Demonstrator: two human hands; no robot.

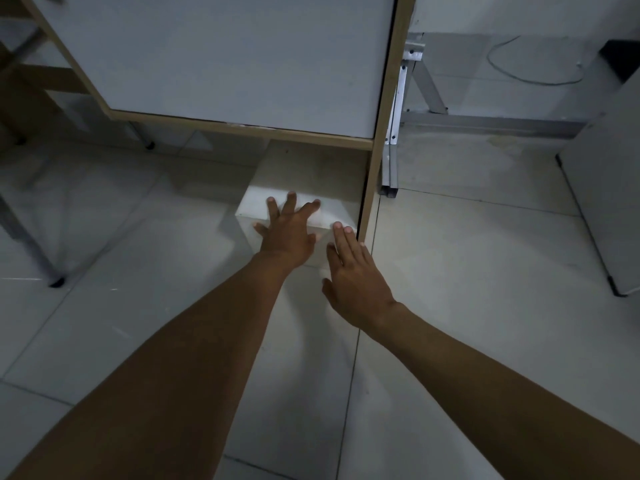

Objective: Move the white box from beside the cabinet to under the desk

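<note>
Fingers spread flat, gripping nothing: left hand (289, 233) pressed palm-down on top of the white box (304, 188), fingertips pointing away toward the wall; right hand (353, 271) open too, lying against the near right corner, contact there hard to confirm. Left hand nearer and further onto the lid. Box directly ahead of both palms, long axis running away from the body, far half already tucked beneath the desk (221, 64), right side close against the upright wooden side panel (379, 140). Probably a last forward shove left, straight along that axis. Smooth pale floor tiles (467, 258), likely easy sliding; dim room, grey cabinet (609, 188) off right, loose cable (533, 64) beyond
</note>
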